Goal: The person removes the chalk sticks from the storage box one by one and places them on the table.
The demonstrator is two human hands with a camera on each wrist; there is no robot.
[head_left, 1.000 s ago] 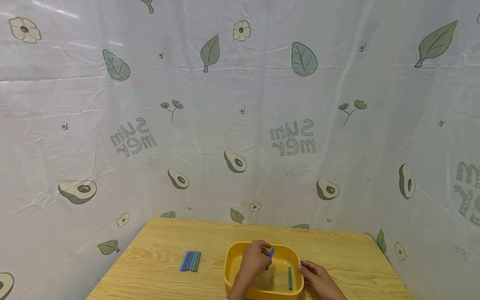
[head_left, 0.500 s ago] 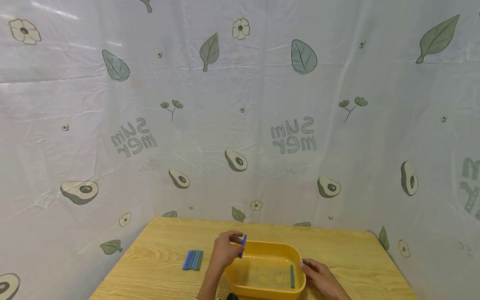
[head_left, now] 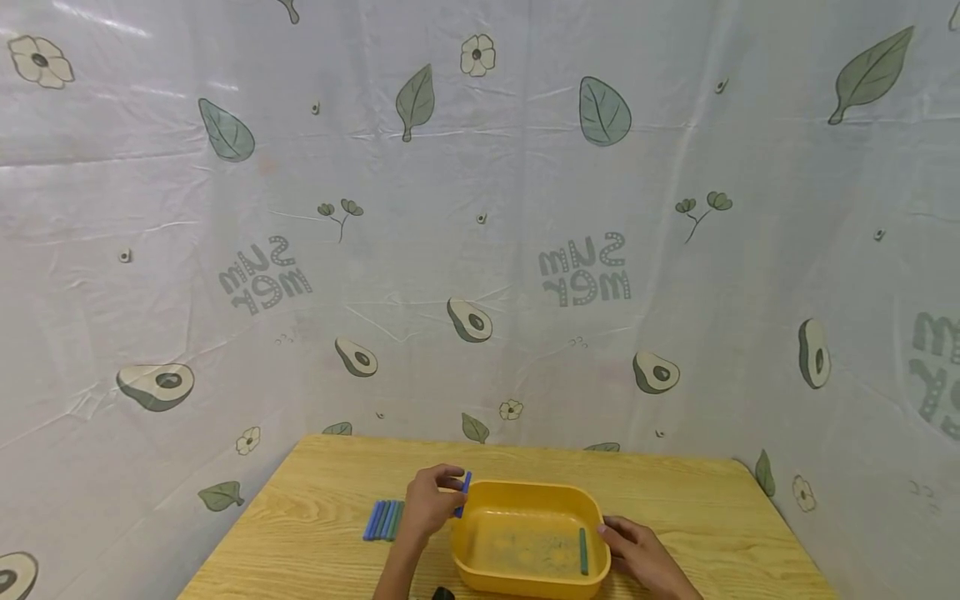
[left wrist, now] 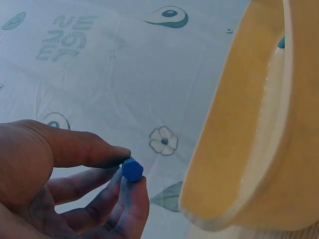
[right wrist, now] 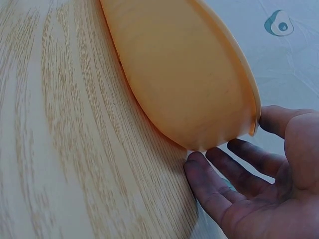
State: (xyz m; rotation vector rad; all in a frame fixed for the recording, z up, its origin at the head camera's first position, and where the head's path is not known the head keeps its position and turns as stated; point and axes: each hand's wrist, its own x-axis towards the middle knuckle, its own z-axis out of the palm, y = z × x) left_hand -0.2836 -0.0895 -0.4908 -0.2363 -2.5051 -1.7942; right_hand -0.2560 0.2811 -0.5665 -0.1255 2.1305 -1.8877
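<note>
My left hand (head_left: 432,502) pinches a blue six-sided chalk stick (left wrist: 132,170) between thumb and fingers, beside the left rim of a yellow plastic basin (head_left: 531,581). In the left wrist view the stick points end-on to the camera, apart from the basin wall. At the basin's right end, my right hand (head_left: 636,547) holds the rim, thumb on the edge and fingertips against the outer wall. One dark green chalk stick (head_left: 583,552) lies inside near the right wall, on a floor marked with dusty smudges. Dark smudges also show on my right fingers (right wrist: 207,181).
Left of the basin, several blue and green chalk sticks (head_left: 383,520) lie side by side on the wooden table (head_left: 315,550); my left forearm partly covers the row's right end. A patterned curtain (head_left: 495,250) hangs behind the table and along both sides.
My left hand has lifted the blue chalk stick out from over the basin and moved left past its rim. The right hand keeps its hold on the basin.
</note>
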